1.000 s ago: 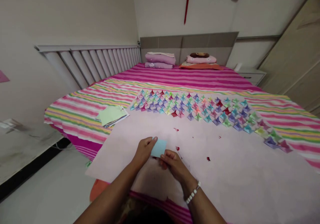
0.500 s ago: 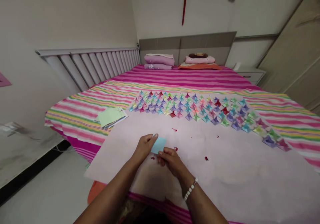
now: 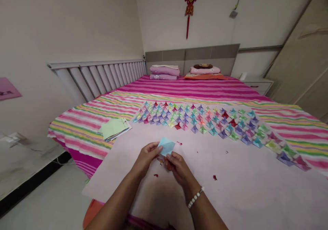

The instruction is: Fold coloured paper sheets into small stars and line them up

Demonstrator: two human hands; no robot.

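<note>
While gripping the blue paper (image 3: 166, 145) by its left corner with the left hand (image 3: 146, 157), also pinching its lower corner with the right hand (image 3: 178, 166), above a pale sheet (image 3: 246, 182), near rows of folded shapes (image 3: 203, 130).

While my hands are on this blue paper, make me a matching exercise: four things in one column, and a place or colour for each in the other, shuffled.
Things:
1. blue paper
2. paper stack
3. bead bracelet
4. red ornament

Places or colours:
A. on the wall above the headboard
B. around the right wrist
C. held by the left hand and right hand
D. pale green on top

Pairs: 1-C, 2-D, 3-B, 4-A
</note>
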